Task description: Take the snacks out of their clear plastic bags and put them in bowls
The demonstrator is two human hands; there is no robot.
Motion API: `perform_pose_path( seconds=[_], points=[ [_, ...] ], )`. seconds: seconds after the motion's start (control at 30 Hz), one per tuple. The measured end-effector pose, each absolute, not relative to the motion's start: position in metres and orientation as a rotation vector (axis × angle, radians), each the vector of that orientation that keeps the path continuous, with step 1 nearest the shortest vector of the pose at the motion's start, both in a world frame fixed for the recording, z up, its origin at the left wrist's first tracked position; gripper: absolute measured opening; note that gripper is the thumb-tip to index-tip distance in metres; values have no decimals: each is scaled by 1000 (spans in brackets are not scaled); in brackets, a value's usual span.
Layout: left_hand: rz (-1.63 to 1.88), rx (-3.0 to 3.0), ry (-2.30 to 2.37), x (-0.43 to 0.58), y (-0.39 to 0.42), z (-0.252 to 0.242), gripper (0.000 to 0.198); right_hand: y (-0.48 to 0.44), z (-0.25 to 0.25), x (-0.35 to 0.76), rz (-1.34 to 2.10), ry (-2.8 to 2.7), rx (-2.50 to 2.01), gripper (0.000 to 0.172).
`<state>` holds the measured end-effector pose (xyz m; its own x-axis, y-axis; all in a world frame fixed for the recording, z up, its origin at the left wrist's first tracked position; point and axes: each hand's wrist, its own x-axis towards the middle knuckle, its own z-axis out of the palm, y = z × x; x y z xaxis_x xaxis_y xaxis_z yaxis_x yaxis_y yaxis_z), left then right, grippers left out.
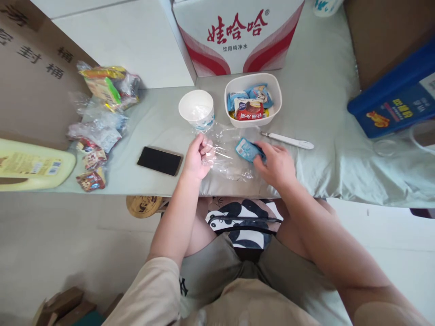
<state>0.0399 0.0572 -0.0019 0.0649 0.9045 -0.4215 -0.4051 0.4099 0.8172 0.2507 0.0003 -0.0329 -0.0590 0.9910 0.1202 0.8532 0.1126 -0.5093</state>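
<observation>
A clear plastic bag (226, 156) lies crinkled on the cloth in front of me, and my left hand (201, 156) pinches its left edge. My right hand (277, 165) has its fingers closed around a small blue snack packet (247, 150), held over the bag's right side. Whether the packet is inside the bag or on top of it I cannot tell. Behind the bag, a white tub (277, 106) holds several wrapped snacks, a red packet (249, 110) and blue ones among them. Left of that tub stands a paper cup (197, 107) with clear plastic inside.
A white-handled scalpel-like knife (288, 140) lies right of the bag, a black phone (159, 160) to the left. Bagged snacks (108, 88) and a yellow jug (37, 165) sit at far left. A white-and-red carton (238, 40) stands behind; a blue container (396, 99) is at right.
</observation>
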Motion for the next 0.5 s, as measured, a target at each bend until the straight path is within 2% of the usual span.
perform_pose_path(
  seconds=[0.17, 0.3, 0.5],
  points=[
    [1014, 707, 1075, 44, 52, -11, 43, 0, -38, 245, 428, -1876, -1809, 45],
    [1109, 657, 1245, 38, 52, -22, 37, -10, -43, 250, 491, -1559, -1720, 42],
    [1113, 606, 1297, 21, 56, -28, 34, -17, -47, 278, 260, -1049, -1741, 44]
  ],
)
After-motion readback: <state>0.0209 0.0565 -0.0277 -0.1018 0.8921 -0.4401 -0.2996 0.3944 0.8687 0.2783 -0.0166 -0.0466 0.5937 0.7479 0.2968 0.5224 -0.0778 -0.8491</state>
